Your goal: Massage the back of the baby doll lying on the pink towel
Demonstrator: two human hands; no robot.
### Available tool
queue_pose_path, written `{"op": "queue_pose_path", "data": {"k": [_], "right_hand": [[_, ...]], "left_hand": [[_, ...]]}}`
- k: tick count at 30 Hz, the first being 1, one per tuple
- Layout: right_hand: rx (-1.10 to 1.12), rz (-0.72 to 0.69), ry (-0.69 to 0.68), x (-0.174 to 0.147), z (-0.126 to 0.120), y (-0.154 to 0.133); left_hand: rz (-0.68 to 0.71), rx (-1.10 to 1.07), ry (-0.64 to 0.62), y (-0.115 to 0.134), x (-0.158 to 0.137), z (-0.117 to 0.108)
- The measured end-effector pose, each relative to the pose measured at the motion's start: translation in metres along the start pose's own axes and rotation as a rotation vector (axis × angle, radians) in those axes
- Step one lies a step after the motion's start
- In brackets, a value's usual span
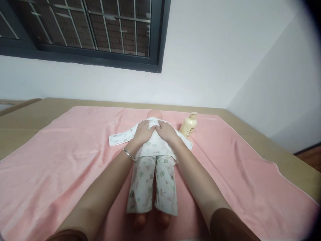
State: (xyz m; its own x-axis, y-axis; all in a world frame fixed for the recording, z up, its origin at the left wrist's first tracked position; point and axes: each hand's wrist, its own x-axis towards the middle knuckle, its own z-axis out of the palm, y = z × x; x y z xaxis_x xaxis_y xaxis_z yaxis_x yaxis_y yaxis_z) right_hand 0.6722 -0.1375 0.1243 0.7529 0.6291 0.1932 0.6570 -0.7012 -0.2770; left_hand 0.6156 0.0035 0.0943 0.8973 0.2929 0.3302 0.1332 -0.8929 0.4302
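Note:
A baby doll lies stretched out, its bald head [154, 114] at the far end and its feet [163, 220] towards me. It wears a white patterned long-sleeved top [157, 147] and matching printed trousers [142, 184]. My left hand [144, 133] rests flat on the left side of the doll's upper body, fingers pointing away from me. On the other side my right hand [166, 131] lies flat too, and the two thumbs nearly meet in the middle. Both hands are open and hold nothing. Which way the doll faces I cannot tell.
Under the doll spreads a wrinkled pink sheet [85, 147] over a tan surface [20, 140]. A pale yellow pump bottle [189, 126] stands beside the doll's right-hand sleeve. Behind rise a white wall [195, 60] and a dark-framed window [100, 58].

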Motion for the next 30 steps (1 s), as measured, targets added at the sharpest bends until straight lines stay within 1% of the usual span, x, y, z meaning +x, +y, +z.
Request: {"op": "queue_pose_path", "data": {"k": [3,7,12,20,25,30], "right_hand": [[-0.004,0.052,0.006,0.006,0.012,0.004],[0.001,0.072,-0.014,0.008,0.018,0.005],[-0.020,0.067,-0.040,0.009,0.018,0.005],[-0.038,0.059,-0.037,0.006,0.015,0.004],[-0.031,0.074,-0.060,0.003,0.010,0.001],[-0.057,0.046,-0.038,0.004,0.011,0.002]], "left_hand": [[-0.007,-0.001,-0.028,-0.004,0.001,0.002],[0.021,0.019,-0.046,-0.002,0.000,-0.001],[0.009,0.053,-0.070,0.001,0.001,-0.003],[0.001,0.053,-0.058,0.003,-0.001,-0.006],[-0.028,0.049,-0.075,-0.003,0.001,-0.001],[-0.080,0.038,-0.130,-0.009,0.006,0.001]]}}
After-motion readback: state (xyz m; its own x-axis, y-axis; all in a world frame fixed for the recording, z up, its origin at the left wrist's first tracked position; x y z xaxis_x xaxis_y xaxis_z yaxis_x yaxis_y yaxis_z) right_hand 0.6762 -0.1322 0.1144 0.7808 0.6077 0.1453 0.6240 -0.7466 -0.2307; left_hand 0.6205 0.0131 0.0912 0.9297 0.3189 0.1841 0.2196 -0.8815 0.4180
